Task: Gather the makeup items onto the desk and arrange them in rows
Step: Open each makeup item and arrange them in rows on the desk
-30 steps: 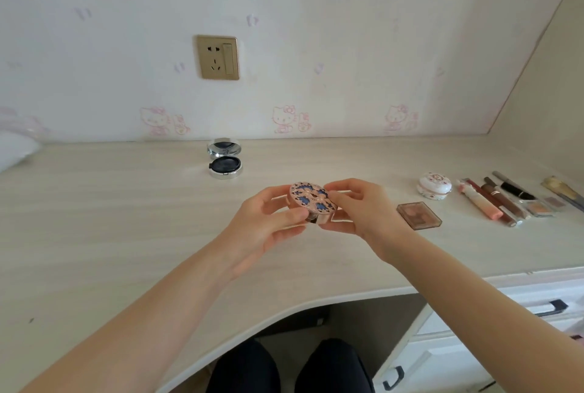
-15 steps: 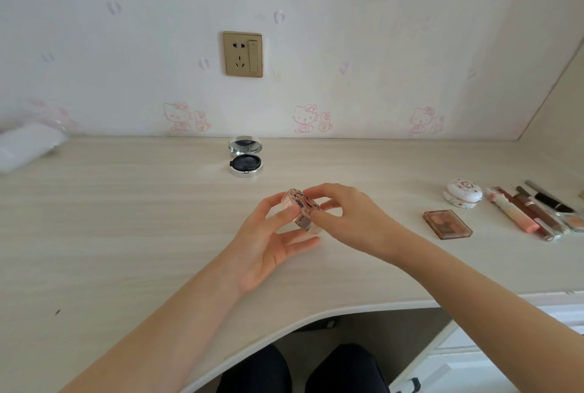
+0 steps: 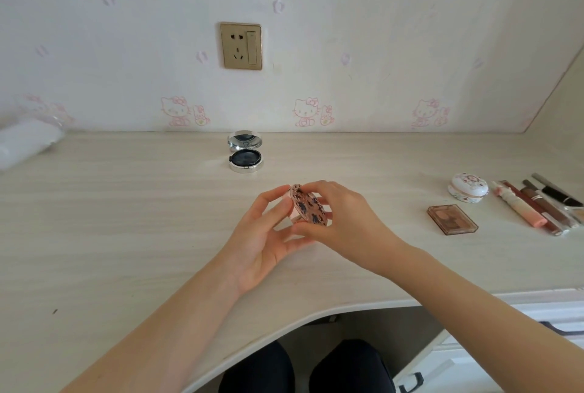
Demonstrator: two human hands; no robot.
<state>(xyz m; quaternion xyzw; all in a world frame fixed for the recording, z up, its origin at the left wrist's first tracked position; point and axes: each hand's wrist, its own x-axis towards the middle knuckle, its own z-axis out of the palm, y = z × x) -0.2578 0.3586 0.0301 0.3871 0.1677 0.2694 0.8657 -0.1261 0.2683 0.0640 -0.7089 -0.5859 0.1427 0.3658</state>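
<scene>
Head cam, my read. Both hands meet over the middle of the desk (image 3: pixel 126 218), toward the near side. Between them is the round pink compact (image 3: pixel 308 207) with a dark flower print. It's tilted on edge, printed lid facing me, and off the desk surface as far as I can tell.

Right hand (image 3: pixel 347 225) comes in from the right, fingers curled over the top rim, thumb below, pinching the compact. Left hand (image 3: pixel 262 244) has its palm turned right and index fingertip on the compact's far-left rim. Its other fingers are loosely curled and slightly spread underneath, cradling it. A pale edge shows under the lid at left; can't tell if the lid is cracked open.

Other makeup:
- Open silver compact (image 3: pixel 245 152) at far centre, mirror lid up, dark insert, well apart from the hands.
- Brown eyeshadow palette (image 3: pixel 452 219) lying flat on the right.
- White flowered oval case (image 3: pixel 468 187) just beyond the palette.
- Row of tubes and pencils (image 3: pixel 534 206) side by side, running to the right frame edge.

Far left there's a blurry white object (image 3: pixel 25 142), can't identify. Gold wall socket (image 3: pixel 241 46) sits above the silver compact.
</scene>
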